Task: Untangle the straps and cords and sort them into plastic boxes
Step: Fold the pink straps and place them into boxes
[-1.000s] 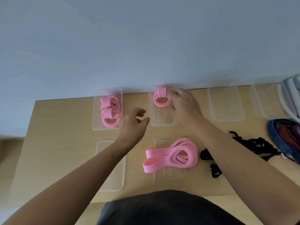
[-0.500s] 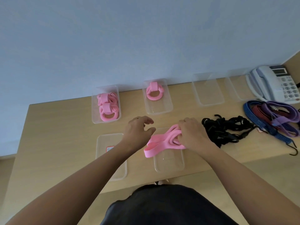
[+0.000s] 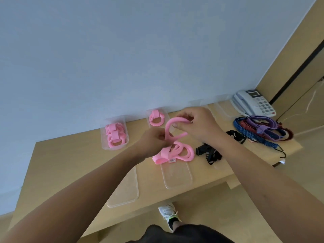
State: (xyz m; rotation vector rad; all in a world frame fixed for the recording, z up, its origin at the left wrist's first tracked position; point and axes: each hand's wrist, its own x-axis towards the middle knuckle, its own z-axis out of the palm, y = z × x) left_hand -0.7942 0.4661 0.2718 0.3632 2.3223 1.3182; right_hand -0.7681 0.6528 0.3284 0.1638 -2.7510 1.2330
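Observation:
A long pink strap hangs in loops above the wooden table, lifted by both hands. My left hand grips its middle section, and my right hand pinches the upper arc of it. Two rolled pink straps fill the far-left plastic box. One rolled pink strap lies in the box behind my hands. A black cord tangle lies right of the strap, partly hidden by my right arm. Blue, red and purple bungee cords are bundled at the table's right end.
Two clear plastic boxes, one under the hanging strap and one to its left, sit near the front edge. More clear boxes stand along the wall. A white desk phone is at the far right. A shoe shows below the table.
Both hands have lifted the long pink strap off the near box and pulled it apart into open loops. Earlier my right hand left the rolled strap in the far box.

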